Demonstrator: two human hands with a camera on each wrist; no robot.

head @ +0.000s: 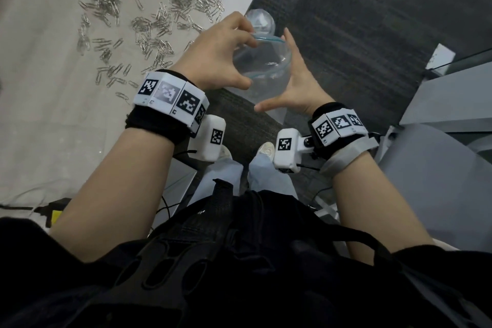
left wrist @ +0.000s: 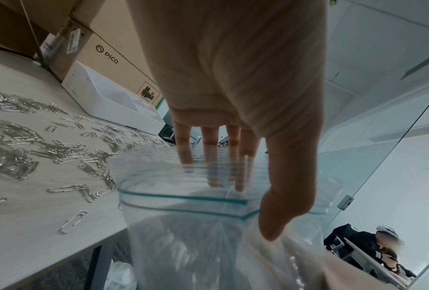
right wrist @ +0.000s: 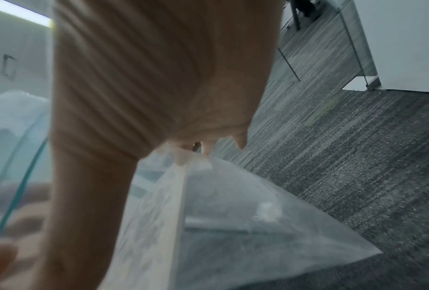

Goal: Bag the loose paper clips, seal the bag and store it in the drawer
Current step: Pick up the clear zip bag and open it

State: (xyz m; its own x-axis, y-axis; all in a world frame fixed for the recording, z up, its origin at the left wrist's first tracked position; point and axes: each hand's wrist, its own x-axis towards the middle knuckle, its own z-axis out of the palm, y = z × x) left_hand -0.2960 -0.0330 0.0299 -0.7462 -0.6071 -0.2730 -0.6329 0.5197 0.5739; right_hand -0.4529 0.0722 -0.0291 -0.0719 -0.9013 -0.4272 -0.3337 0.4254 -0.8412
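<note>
Holding the clear zip bag (head: 262, 61) open off the edge of the pale desk (head: 48, 66), the left hand (head: 215, 57) has its fingers (left wrist: 209, 157) spread inside the mouth, thumb curled outside the teal-lined rim. The right hand (head: 295, 82) presses straight fingers against the bag's other side. Thin, glossy and crinkled, the bag hangs over grey carpet (head: 372, 16). Shiny wire paper clips (head: 149, 13) lie scattered on the desk beside it.
</note>
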